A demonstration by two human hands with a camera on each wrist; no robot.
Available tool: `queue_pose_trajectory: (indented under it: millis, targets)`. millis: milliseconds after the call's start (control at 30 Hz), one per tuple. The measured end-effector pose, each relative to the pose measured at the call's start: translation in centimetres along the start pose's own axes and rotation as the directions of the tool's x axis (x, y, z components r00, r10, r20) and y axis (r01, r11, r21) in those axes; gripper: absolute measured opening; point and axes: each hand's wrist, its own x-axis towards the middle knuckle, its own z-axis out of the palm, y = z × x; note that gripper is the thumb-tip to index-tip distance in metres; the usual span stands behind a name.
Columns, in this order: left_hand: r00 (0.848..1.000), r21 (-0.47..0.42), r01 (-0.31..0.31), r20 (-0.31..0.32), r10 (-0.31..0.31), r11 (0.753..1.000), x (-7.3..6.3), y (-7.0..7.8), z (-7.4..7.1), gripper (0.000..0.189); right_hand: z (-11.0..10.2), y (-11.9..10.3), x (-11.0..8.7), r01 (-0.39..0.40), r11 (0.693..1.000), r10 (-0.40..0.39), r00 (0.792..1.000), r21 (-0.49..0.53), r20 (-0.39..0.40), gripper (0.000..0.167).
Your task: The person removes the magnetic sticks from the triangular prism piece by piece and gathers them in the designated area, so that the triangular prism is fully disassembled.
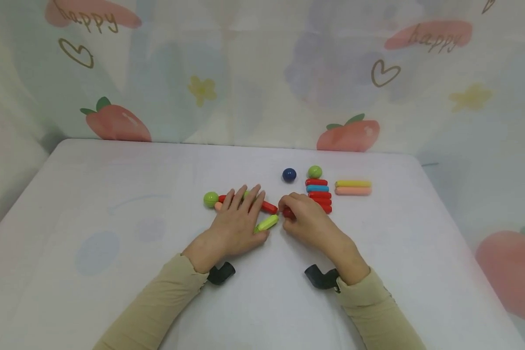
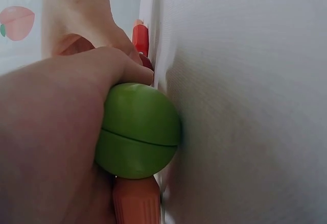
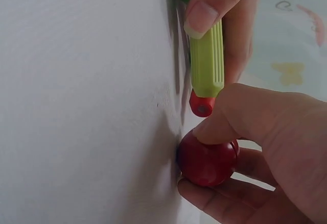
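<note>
My left hand (image 1: 234, 226) lies palm down with spread, straight fingers over a group of plastic sticks and balls. A red stick (image 1: 269, 208) and a yellow-green stick (image 1: 267, 223) stick out on its right. Left of it show a green ball (image 1: 210, 199) and the end of a peach stick (image 1: 218, 206). In the left wrist view, a green ball (image 2: 140, 129) sits beside the hand above an orange stick (image 2: 137, 201). My right hand (image 1: 310, 221) pinches a dark red ball (image 3: 207, 160) close to the red stick's end. The left palm hides the middle of the group.
Behind the right hand are several stacked red sticks (image 1: 320, 195), a blue stick (image 1: 317, 188) and another green ball (image 1: 315, 171). A dark blue ball (image 1: 289, 175) stands to their left, a yellow stick (image 1: 353, 183) and a peach stick (image 1: 353, 191) to their right.
</note>
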Motion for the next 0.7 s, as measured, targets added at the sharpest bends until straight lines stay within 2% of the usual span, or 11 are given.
queue_pose_trajectory:
  millis: [367, 700]
  targets:
    - [1.0, 0.011, -0.01, 0.001, 0.01, 1.0, -0.03, -0.01, 0.07, 0.086, -0.24, 0.34, -0.16, 0.013, 0.999, -0.013, 1.0, 0.048, 0.014, 0.029]
    - [1.0, 0.021, -0.002, 0.006, 0.002, 1.0, 0.11, -0.06, 0.16, 0.086, -0.83, 0.23, -0.06, 0.061, 0.998, -0.062, 0.997, -0.017, -0.037, 0.031]
